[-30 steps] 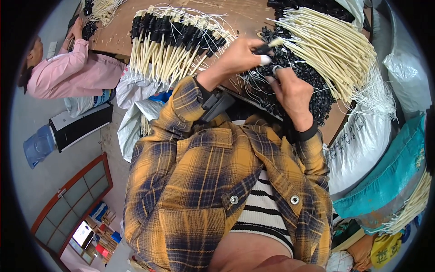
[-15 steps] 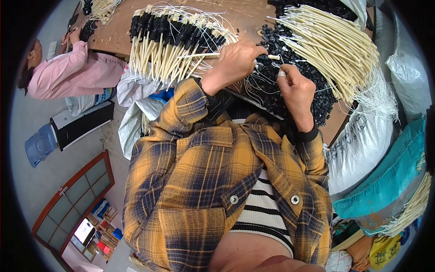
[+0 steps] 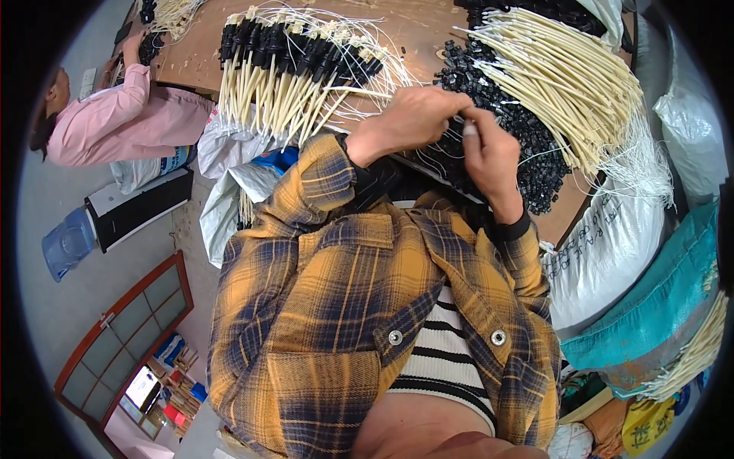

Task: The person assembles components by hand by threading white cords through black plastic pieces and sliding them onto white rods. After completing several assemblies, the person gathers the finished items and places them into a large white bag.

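Note:
My left hand is closed around a cream-sleeved wire, whose sleeve sticks out past the knuckles toward the left. Against its fingertips my right hand is pinched shut, with thin white wire at the fingers. The end being handled is hidden where the two hands meet. Beneath them spreads a heap of small black plastic parts. To the left lies a row of cream-sleeved wires fitted with black holders. On the right rests a thick bundle of cream-sleeved wires, their white ends trailing over the edge.
The brown wooden table carries all these piles. White sacks and a teal sack crowd its right side. At the far left a person in a pink top works at the same table, near a blue water bottle.
My right hand has moved up and left to meet my left hand, whose fingers shifted slightly right and down. The pale wire end that showed between them is now covered.

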### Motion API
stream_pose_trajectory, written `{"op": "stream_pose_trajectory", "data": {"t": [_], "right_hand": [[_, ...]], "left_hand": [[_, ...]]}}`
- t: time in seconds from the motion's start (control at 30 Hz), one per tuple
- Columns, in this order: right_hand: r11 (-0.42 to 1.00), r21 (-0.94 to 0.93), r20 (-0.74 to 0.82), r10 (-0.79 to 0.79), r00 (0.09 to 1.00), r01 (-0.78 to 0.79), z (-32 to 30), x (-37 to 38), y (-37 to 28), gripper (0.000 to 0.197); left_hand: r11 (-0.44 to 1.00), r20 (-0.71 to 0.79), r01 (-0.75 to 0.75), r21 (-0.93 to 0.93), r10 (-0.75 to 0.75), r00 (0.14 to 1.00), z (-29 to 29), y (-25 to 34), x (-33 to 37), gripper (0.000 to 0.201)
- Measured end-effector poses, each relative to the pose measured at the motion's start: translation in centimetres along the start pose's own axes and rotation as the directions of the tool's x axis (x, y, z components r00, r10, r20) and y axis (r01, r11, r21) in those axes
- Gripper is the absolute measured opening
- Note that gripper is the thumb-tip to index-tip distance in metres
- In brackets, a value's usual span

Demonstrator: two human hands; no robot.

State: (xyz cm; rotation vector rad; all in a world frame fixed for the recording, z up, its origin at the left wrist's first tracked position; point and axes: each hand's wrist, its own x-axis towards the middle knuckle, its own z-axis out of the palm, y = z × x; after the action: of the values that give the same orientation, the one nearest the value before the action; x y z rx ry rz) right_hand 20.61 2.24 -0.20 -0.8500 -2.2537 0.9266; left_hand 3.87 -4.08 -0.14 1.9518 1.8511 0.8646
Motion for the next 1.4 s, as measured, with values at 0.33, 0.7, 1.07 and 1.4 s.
{"op": "stream_pose_trajectory", "data": {"t": [0.33, 0.7, 1.07, 1.4], "right_hand": [[0.995, -0.056, 0.11, -0.073, 0.991, 0.079, -0.7, -0.1, -0.3, 0.021], [0.992, 0.122, 0.117, -0.031, 0.993, 0.017, -1.3, 0.1, -0.9, 0.018], [0.993, -0.068, 0.067, -0.094, 0.993, 0.099, -0.4, -0.2, -1.0, 0.019], [0.992, -0.082, 0.041, -0.091, 0.995, 0.094, -0.8, 0.2, -1.4, 0.014]], "left_hand": [[0.989, 0.145, 0.128, -0.078, -0.116, 0.983, -0.5, 0.8, -0.5, 0.047], [0.99, 0.167, 0.101, -0.099, -0.084, 0.982, -0.9, 1.1, -0.6, 0.049], [0.98, -0.202, -0.03, -0.199, -0.011, 0.979, -0.6, 1.0, -0.4, 0.027], [0.904, -0.25, -0.024, -0.426, -0.092, 0.964, -1.2, 0.4, 0.0, 0.019]]}}
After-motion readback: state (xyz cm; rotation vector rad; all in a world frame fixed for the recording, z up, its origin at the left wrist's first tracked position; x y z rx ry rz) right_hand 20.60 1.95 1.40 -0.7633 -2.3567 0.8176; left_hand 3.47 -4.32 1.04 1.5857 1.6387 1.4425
